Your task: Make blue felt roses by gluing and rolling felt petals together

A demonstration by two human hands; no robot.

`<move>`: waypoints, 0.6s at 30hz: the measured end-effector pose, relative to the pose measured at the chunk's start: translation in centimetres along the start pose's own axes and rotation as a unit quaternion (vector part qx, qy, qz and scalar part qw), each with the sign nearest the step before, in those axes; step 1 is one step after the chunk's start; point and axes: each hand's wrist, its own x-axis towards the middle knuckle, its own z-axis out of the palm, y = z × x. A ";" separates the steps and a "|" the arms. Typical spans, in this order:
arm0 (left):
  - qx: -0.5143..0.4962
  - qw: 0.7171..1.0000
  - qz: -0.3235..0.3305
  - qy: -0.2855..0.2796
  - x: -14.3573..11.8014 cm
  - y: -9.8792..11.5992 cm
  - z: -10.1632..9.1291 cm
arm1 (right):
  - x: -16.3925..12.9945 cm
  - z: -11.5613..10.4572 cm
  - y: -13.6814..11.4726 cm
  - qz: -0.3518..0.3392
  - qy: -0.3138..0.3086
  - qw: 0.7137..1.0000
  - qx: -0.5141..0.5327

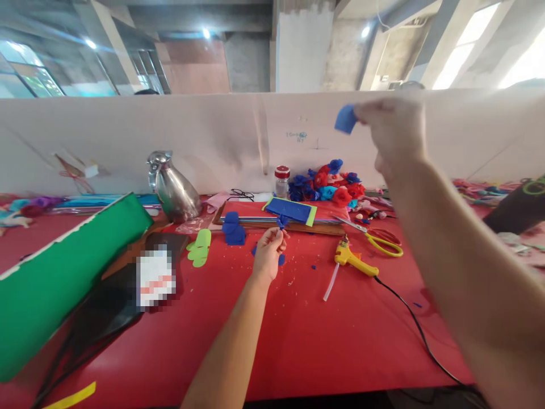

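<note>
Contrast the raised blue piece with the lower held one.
The raised blue piece looks broad and smooth; the lower blue piece looks bunched. The raised blue piece looks paler than the lower blue piece. The right grip holds the raised blue piece; the left grip, the lower blue piece.

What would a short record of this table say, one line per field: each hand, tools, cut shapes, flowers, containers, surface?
Left hand: holds a small blue bud above the table
Right hand: raised, pinching a blue piece
Tools: yellow glue gun lying down; scissors just beyond it
Cut shapes: green cutouts and blue cutouts, left of the left hand
Flowers: a heap, mostly red and blue, right of the jar
Containers: metal jug; red-lidded jar
Surface: red table
</note>
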 end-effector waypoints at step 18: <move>0.022 0.996 -0.077 -0.045 -0.2 -1.9 0.2 | -18.2 1.7 12.9 0.343 -0.044 0.915 0.207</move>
